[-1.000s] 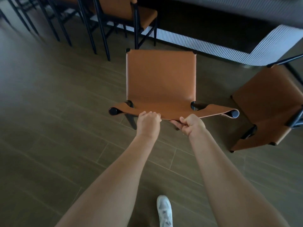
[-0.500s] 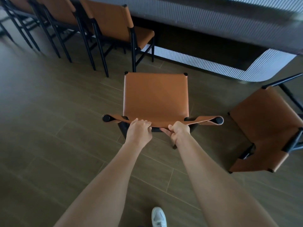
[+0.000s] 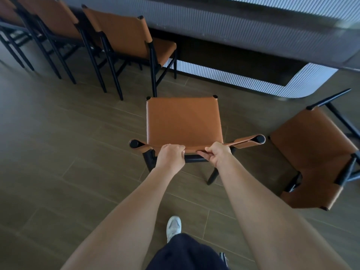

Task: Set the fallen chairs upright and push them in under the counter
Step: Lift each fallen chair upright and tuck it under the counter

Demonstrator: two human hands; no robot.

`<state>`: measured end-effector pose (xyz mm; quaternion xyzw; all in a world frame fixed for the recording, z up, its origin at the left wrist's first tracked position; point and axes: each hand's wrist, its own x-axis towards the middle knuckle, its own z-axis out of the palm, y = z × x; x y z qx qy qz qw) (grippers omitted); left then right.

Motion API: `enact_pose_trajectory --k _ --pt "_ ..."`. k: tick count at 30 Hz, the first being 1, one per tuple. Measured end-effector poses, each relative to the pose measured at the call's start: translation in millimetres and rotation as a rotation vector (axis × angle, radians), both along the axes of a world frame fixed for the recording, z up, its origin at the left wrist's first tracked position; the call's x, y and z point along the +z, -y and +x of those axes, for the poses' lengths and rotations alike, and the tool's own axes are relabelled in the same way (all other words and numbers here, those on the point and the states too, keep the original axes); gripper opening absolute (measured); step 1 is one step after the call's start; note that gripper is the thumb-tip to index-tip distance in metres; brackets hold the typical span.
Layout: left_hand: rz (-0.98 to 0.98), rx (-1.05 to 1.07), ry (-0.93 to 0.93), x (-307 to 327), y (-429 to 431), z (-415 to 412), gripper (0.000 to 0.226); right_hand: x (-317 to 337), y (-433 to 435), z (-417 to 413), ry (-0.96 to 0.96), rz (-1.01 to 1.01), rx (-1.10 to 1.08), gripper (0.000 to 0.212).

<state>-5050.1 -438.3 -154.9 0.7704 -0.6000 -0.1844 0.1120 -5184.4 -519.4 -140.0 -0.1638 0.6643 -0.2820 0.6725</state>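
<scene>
Floor [image 3: 58, 133] by counter [image 3: 253, 26] — left hand [image 3: 170, 158], right hand [image 3: 219, 155] grip upright chair [image 3: 184, 121]

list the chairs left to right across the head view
tucked-in chair at the counter → upright chair gripped by the left hand and right hand → fallen chair on the floor; chairs further left overlap each other, so left out
</scene>
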Motion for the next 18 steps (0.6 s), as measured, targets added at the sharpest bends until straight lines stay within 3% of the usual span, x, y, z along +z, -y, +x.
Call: enact_pose_trajectory --k 6,18 --pt "0.030 -0.036 0.019 6 27 14 0.038 3 26 18 -0.038 -0.022 -0.047 0.023" --pt "-0.026 -0.126 0.067 1 49 28 0.041 4 60 24 0.005 0.020 -0.023 0.025"
